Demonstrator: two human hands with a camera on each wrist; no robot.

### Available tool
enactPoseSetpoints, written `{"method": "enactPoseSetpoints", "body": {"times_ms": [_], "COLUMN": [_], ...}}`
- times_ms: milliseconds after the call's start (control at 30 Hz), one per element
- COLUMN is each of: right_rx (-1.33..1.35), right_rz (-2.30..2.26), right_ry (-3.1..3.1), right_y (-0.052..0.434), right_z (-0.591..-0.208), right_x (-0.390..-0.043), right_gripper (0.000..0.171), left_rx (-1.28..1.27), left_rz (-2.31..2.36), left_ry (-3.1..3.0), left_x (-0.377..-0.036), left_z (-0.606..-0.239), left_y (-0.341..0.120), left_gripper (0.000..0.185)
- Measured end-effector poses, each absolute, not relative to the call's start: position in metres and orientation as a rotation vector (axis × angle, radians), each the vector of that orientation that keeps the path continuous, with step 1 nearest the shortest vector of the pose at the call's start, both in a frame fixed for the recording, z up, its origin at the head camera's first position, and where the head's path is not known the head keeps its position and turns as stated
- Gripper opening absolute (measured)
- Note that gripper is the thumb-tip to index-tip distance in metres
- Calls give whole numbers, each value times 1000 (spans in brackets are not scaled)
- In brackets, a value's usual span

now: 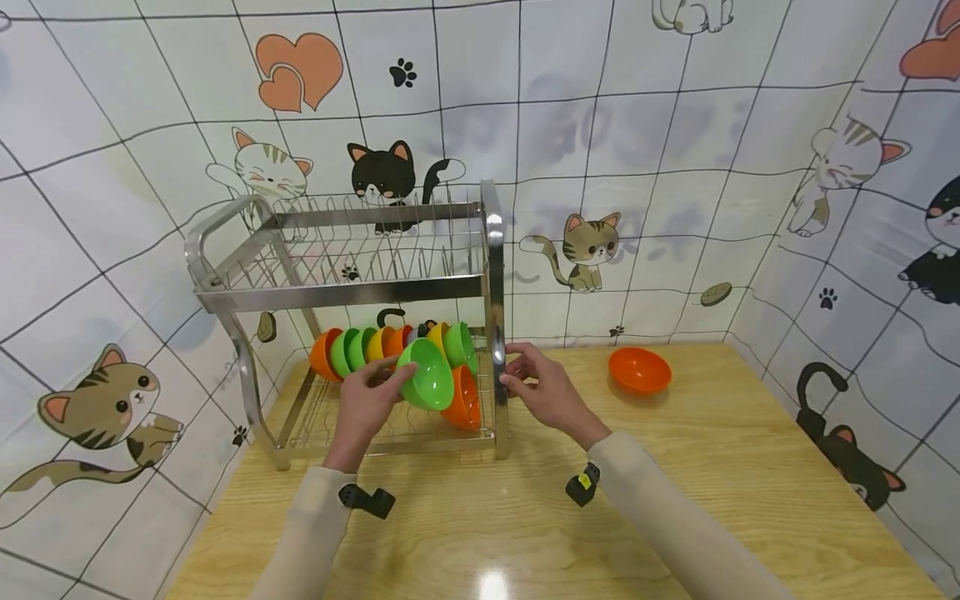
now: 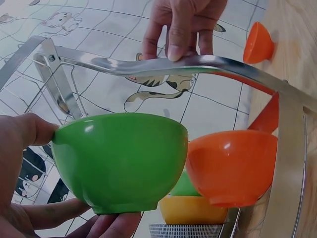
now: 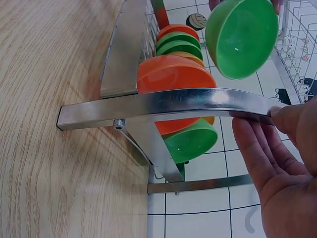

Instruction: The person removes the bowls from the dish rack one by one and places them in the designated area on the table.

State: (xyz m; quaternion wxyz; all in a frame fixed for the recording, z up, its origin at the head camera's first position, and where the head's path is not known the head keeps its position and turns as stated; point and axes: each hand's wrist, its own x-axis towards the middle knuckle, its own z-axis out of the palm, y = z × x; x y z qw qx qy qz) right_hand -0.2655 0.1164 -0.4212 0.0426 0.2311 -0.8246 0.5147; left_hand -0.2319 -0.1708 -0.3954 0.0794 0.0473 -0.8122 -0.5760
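My left hand [image 1: 369, 402] grips a green bowl [image 1: 429, 377] by its rim and base, thumb at the rim and fingers under the foot in the left wrist view. The bowl is tilted in front of the lower tier of a two-tier metal dish rack [image 1: 337, 296]. With thumb and fingers, my right hand [image 1: 546, 387] pinches the rack's right front post [image 3: 198, 101]. Just behind the held bowl, an orange bowl [image 1: 467, 400] leans on the lower tier. A row of orange, green and yellow bowls stands behind, with a green bowl [image 1: 459, 343] at its right end.
A separate orange bowl [image 1: 640, 371] sits on the wooden table [image 1: 675, 467] to the right of the rack. The rack's upper tier [image 1: 375, 250] has upright wire dividers. A tiled wall covering [image 1: 570, 133] with cat drawings rises behind.
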Motion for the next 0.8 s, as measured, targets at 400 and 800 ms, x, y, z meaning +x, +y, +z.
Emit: {"method": "enactPoseSetpoints", "body": {"times_ms": [400, 800], "right_rx": [703, 833], "right_rz": [1528, 1255], "right_ry": [-2554, -2500], "right_y": [120, 146], "right_z": [-419, -397], "right_x": [-263, -246], "right_gripper": [45, 53], "left_rx": [144, 20], "left_rz": [-2049, -2222], "left_ry": [-2340, -2253], "left_x": [-224, -214], "left_z": [-392, -389], "left_y": [-170, -156], "left_gripper": [61, 50]}}
